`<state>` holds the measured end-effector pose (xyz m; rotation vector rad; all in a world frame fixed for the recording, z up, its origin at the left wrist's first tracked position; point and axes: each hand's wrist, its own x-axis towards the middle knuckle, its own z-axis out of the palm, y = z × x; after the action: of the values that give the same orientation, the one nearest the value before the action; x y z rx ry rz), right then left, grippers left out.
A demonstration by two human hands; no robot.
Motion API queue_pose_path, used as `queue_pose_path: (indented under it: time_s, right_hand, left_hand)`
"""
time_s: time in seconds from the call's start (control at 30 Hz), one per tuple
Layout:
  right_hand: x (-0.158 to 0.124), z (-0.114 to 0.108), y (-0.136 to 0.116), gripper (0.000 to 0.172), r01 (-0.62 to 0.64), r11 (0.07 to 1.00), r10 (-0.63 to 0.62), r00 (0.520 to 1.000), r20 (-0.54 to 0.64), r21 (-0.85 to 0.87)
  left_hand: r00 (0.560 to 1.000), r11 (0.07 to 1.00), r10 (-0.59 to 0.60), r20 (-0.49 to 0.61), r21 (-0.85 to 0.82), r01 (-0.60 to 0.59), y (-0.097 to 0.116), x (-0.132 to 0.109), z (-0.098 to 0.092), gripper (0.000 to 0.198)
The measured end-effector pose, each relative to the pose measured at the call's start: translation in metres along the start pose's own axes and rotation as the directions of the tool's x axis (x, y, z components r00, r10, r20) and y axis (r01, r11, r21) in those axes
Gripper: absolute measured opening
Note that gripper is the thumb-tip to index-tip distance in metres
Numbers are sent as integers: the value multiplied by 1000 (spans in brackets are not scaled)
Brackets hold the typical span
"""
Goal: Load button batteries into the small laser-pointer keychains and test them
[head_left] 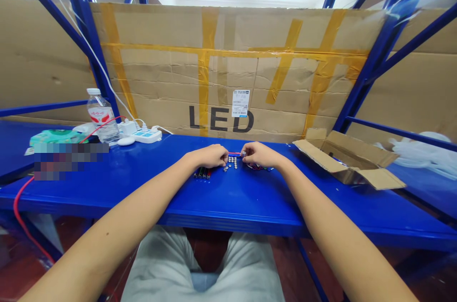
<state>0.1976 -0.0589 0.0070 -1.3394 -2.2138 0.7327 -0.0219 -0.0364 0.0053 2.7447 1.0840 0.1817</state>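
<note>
A slim blue and red tube [234, 154] spans the gap between my hands, just above the blue table. My left hand [213, 156] is closed at its left end. At the other end, my right hand [260, 155] pinches with thumb and fingers; a small silvery bit shows at the fingertips, too small to name. Below the tube lie several small round silver pieces [233, 162], like button cells, partly in rows. Several dark slim tubes and a red one [203, 173] lie side by side under my left hand. More coloured slim pieces [259, 167] are partly hidden beneath my right hand.
An open cardboard box [352, 156] stands on the right of the blue table [228, 202]. At the left are a water bottle [103, 118], a white power strip [147, 135], a green packet [59, 137] and a red cable [21, 197]. A large carton [171, 78] walls the back.
</note>
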Motion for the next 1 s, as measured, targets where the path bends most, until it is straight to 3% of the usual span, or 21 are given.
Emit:
queue_pose_path:
  time_s: [0.2, 0.27, 0.37, 0.43, 0.67, 0.87, 0.93, 1.0]
  right_hand:
    - [3, 2, 7, 6, 28, 1000, -29, 999, 41, 13]
    - [5, 3, 10, 7, 43, 999, -44, 998, 43, 14]
    - [6, 4, 12, 10, 74, 997, -74, 997, 23, -6]
    - [7, 5, 12, 10, 94, 995, -94, 996, 6, -13]
    - [6, 6, 7, 11, 133, 990, -132, 991, -32, 40]
    - [6, 1, 7, 17, 127, 989, -120, 989, -88, 73]
    - [8, 0, 8, 18, 151, 987, -145, 983, -110, 48]
    - [8, 0, 10, 20, 173, 985, -171, 978, -122, 4]
  left_hand:
    - [999, 998, 2, -49, 65, 2, 4, -3, -3, 7]
    - [983, 996, 59, -172, 80, -46, 6, -2, -3, 11]
    - [913, 991, 132, -387, 45, -124, 11, 1, 0, 18]
    - [879, 985, 163, -449, 22, -171, 16, 4, 4, 19]
    - [852, 974, 217, -476, 49, -221, 22, 9, 15, 21]
    - [845, 975, 217, -489, 73, -208, 17, 8, 11, 25]
    - [856, 983, 185, -482, 74, -170, 16, 5, 7, 24]
    - [895, 991, 129, -427, 84, -102, 14, 2, 4, 21]
